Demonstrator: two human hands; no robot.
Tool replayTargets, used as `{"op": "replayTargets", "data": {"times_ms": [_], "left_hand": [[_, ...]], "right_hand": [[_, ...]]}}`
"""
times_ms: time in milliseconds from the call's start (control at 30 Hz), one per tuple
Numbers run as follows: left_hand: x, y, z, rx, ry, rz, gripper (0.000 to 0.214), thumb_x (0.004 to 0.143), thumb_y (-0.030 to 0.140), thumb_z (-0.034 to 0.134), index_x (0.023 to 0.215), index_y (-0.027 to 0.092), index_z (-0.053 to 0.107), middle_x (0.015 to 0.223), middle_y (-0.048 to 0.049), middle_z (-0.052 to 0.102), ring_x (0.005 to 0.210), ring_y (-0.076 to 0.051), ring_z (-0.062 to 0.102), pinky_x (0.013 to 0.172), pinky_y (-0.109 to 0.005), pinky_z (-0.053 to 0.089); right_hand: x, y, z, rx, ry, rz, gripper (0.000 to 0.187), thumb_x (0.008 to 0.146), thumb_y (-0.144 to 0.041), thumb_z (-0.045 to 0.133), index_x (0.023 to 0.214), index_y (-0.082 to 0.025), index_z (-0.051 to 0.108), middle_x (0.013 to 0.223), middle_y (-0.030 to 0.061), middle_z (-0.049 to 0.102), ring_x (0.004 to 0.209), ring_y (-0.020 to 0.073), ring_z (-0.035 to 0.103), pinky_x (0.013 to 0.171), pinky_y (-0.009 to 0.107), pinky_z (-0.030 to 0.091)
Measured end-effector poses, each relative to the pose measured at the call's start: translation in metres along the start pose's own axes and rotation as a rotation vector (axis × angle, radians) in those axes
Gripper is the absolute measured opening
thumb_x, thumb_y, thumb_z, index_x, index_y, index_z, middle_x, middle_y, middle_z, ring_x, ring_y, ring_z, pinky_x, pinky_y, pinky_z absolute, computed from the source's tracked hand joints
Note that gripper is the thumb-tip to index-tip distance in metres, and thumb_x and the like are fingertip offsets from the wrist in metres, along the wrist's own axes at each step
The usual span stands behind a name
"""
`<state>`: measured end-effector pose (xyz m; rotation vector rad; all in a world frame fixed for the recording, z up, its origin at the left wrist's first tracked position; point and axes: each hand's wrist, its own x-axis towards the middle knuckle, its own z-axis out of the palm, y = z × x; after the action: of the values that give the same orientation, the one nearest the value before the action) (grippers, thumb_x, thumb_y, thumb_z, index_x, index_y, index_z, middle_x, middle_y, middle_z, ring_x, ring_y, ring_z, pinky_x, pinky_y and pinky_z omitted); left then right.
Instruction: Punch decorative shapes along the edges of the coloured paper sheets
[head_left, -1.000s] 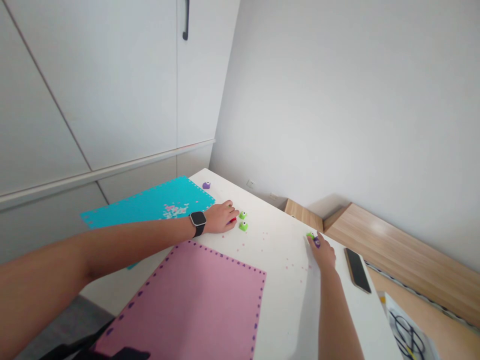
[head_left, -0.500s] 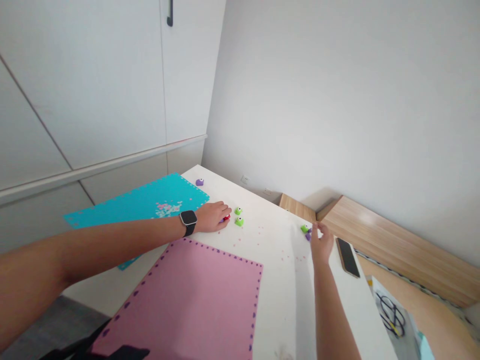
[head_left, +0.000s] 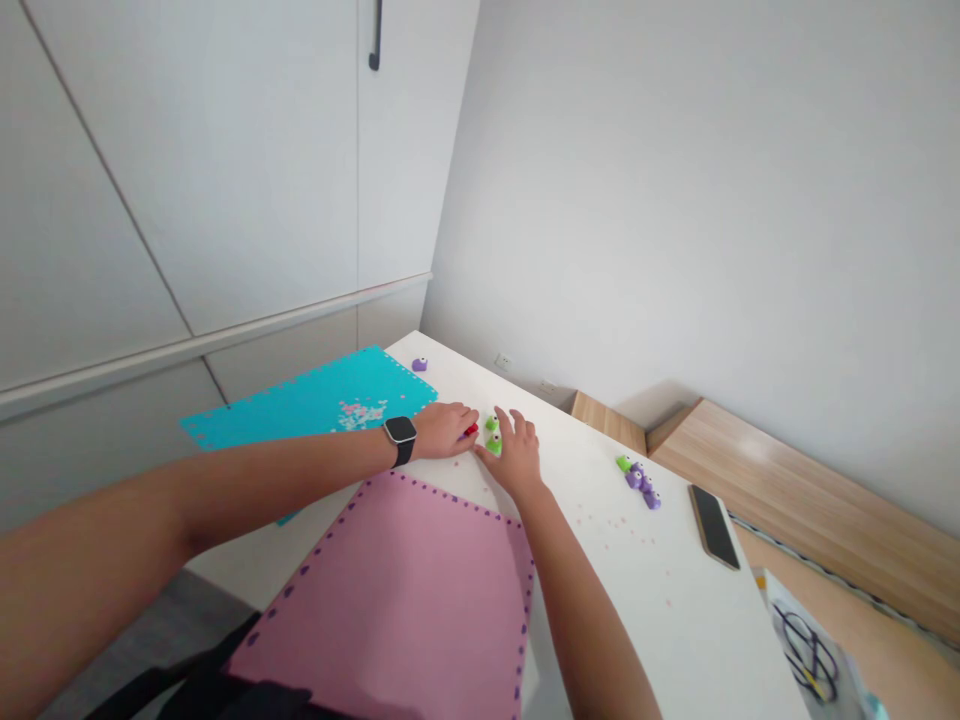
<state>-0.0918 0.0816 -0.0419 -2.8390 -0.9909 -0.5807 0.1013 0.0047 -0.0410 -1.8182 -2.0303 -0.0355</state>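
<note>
1. The left hand (head_left: 445,430) lies low on the white table (head_left: 600,570), reaching in from the left. Its fingers are drawn close together over a small red piece (head_left: 470,430), which peeks out at the fingertips. Whether it is actually pinched cannot be told.
2. The right hand (head_left: 514,458) rests just right of the left hand, almost touching it, with its fingers spread apart and clamped on nothing.
3. Two small green pieces (head_left: 492,424) sit in the narrow gap between the two hands, just right of the red piece and against the left edge of the right hand's fingers. The nearer one is partly hidden by those fingers.
4. A dark watch (head_left: 401,434) sits on the left wrist.
5. A pink sheet (head_left: 405,600) with a punched border lies on the near side, and both forearms cross its far corners.
6. A teal sheet (head_left: 300,410) lies to the left and farther off, with pale paper bits (head_left: 358,410) scattered on it.
7. A lone purple piece (head_left: 420,364) stands at the far edge, well apart from the hands.
8. A cluster of green and purple pieces (head_left: 637,480) lies to the right, well clear of the right hand, and a dark phone (head_left: 714,526) lies beyond it near the table's right edge.
</note>
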Motion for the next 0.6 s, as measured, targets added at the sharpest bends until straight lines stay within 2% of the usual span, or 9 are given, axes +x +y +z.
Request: {"op": "replayTargets", "data": {"times_ms": [67, 200, 300, 433, 533, 600], "left_hand": [[-0.003, 0.001, -0.001, 0.004, 0.004, -0.007, 0.025, 0.098, 0.039, 0.046, 0.102, 0.019, 0.061, 0.091, -0.0103, 0.068, 0.084, -0.025, 0.063, 0.063, -0.035, 0.045], [-0.010, 0.002, -0.004, 0.000, 0.003, 0.031, 0.021, 0.096, 0.037, 0.051, 0.105, 0.021, 0.061, 0.096, -0.0106, 0.068, 0.098, -0.027, 0.061, 0.070, -0.036, 0.048], [-0.011, 0.002, -0.005, -0.004, -0.005, 0.053, 0.020, 0.095, 0.036, 0.052, 0.104, 0.021, 0.062, 0.096, -0.0107, 0.068, 0.098, -0.027, 0.061, 0.071, -0.036, 0.048], [-0.007, 0.001, -0.002, -0.003, -0.014, 0.058, 0.021, 0.096, 0.038, 0.051, 0.100, 0.021, 0.062, 0.092, -0.0102, 0.068, 0.088, -0.026, 0.063, 0.067, -0.036, 0.047], [-0.003, 0.000, 0.000, 0.005, -0.014, 0.036, 0.023, 0.097, 0.038, 0.047, 0.100, 0.020, 0.061, 0.088, -0.0102, 0.068, 0.080, -0.025, 0.063, 0.063, -0.035, 0.044], [-0.003, 0.000, 0.001, 0.007, -0.013, 0.027, 0.024, 0.098, 0.039, 0.046, 0.099, 0.020, 0.061, 0.087, -0.0100, 0.068, 0.078, -0.024, 0.063, 0.061, -0.034, 0.043]], "right_hand": [[0.011, 0.006, 0.006, 0.025, -0.081, -0.047, 0.068, 0.089, -0.045, 0.069, 0.150, -0.032, 0.043, 0.156, 0.0135, 0.039, 0.129, 0.0365, 0.044, 0.103, 0.053, 0.042], [0.027, 0.020, 0.016, 0.088, -0.151, -0.118, 0.040, 0.093, -0.025, 0.063, 0.134, -0.028, 0.061, 0.138, 0.0110, 0.056, 0.120, 0.0283, 0.054, 0.103, 0.043, 0.044], [0.030, 0.027, 0.022, 0.135, -0.134, -0.122, 0.033, 0.094, -0.014, 0.055, 0.125, -0.024, 0.065, 0.121, 0.0103, 0.063, 0.110, 0.0241, 0.060, 0.100, 0.038, 0.046], [0.027, 0.033, 0.025, 0.188, -0.075, -0.104, 0.027, 0.094, -0.014, 0.053, 0.116, -0.022, 0.068, 0.115, 0.0098, 0.066, 0.105, 0.0230, 0.063, 0.097, 0.037, 0.048], [0.022, 0.048, 0.016, 0.200, -0.019, -0.071, 0.027, 0.095, -0.017, 0.052, 0.116, -0.020, 0.067, 0.114, 0.0101, 0.067, 0.107, 0.0231, 0.063, 0.098, 0.037, 0.048], [0.018, 0.068, 0.003, 0.181, 0.020, -0.024, 0.027, 0.095, -0.019, 0.051, 0.117, -0.019, 0.067, 0.114, 0.0107, 0.068, 0.110, 0.0236, 0.062, 0.099, 0.037, 0.048]]}}
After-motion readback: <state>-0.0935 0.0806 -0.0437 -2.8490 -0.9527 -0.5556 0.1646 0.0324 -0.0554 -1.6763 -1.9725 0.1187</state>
